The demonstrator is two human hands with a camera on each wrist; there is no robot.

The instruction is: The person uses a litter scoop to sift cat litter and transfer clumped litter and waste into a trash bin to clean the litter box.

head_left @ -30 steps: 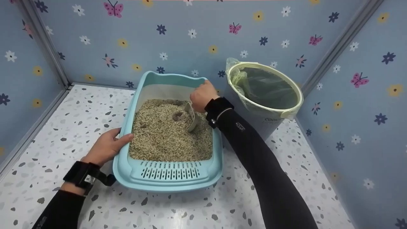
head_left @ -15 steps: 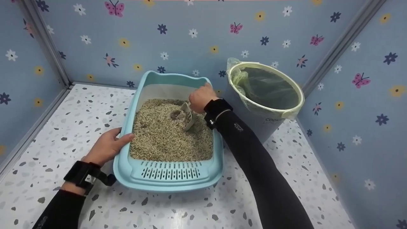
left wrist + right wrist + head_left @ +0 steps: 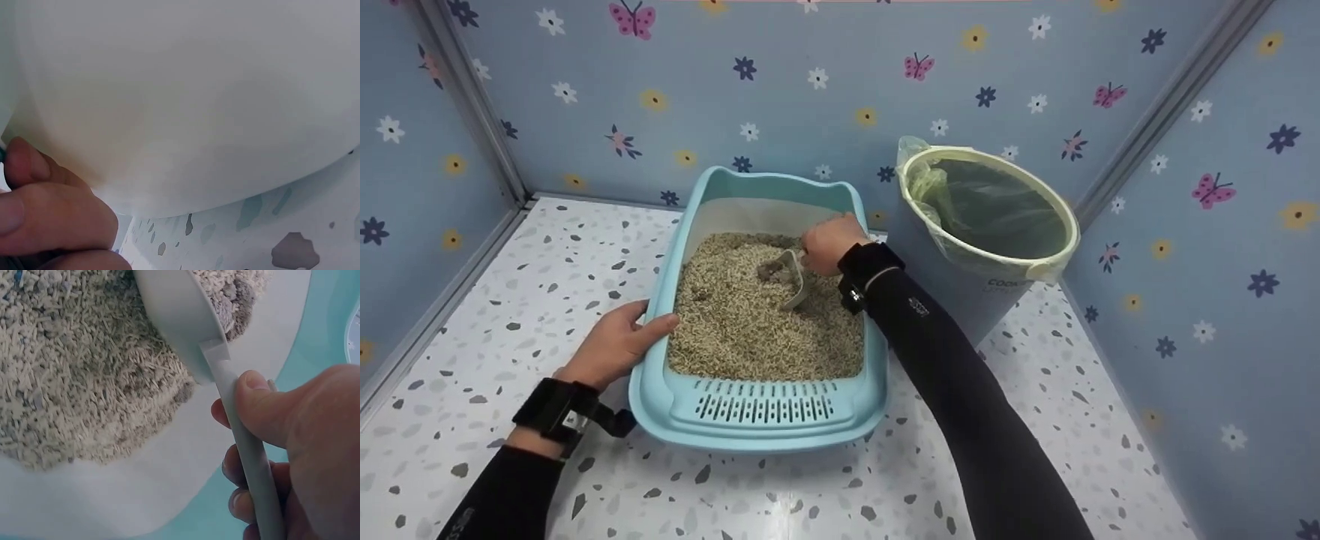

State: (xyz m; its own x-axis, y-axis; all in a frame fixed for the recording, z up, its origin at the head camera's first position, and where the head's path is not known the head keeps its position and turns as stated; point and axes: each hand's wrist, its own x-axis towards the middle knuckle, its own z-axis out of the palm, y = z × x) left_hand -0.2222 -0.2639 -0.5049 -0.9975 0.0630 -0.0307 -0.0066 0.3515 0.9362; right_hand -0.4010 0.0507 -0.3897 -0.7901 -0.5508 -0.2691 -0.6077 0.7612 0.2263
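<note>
A light-blue litter box [image 3: 761, 435] stands on the floor, part-filled with beige pellet litter [image 3: 757, 345]. My left hand [image 3: 611, 341] grips its left side, thumb over the rim; in the left wrist view the fingers [image 3: 62, 216] curl against the outer wall. My right hand [image 3: 832, 244] holds a pale litter scoop [image 3: 796, 285] by its handle. The scoop stands tilted on edge in the litter, beside a dark clump [image 3: 775, 271]. In the right wrist view the thumb and fingers wrap the scoop handle [image 3: 247, 444]. The scoop's lower edge is buried.
A grey-blue bin [image 3: 952, 289] with a cream rim and a translucent bag liner [image 3: 997, 210] stands close to the box's right, beside my right forearm. Flower-patterned wall panels [image 3: 810, 105] enclose the back and both sides. The floor [image 3: 780, 495] is white with grey specks.
The scoop in my right hand has moved leftward through the litter, pushing the dark clump slightly left. The right hand has come a little lower. The left hand keeps its hold.
</note>
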